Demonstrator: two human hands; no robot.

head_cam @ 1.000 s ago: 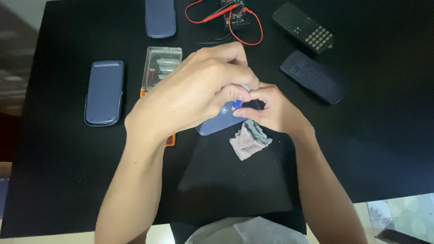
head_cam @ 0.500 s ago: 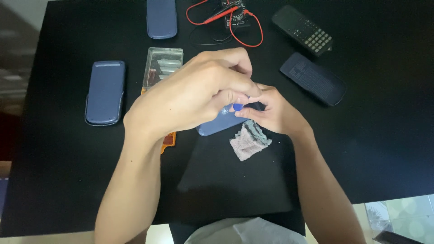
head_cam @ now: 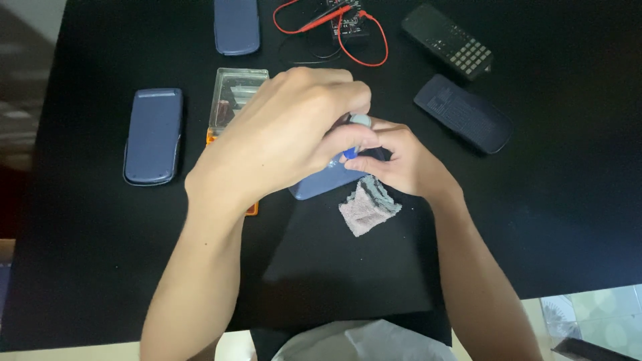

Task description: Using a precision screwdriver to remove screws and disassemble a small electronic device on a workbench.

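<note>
Both hands on blue device (head_cam: 321, 184) at counter (head_cam: 87, 267): left hand (head_cam: 287, 144) clamped w/ small tool (head_cam: 353, 137), right hand (head_cam: 394, 160) pinching edge. Prob. mid-unscrewing; next needs steady hold.

Black table (head_cam: 100, 267), pale floor (head_cam: 595, 307)

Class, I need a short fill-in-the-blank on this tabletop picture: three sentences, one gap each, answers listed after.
1. The table top is ____ in colour.
2. The crumpled cloth lies just below the ____ hand.
3. The leads at the far edge are ____.

Missing words: black; right; red
</note>
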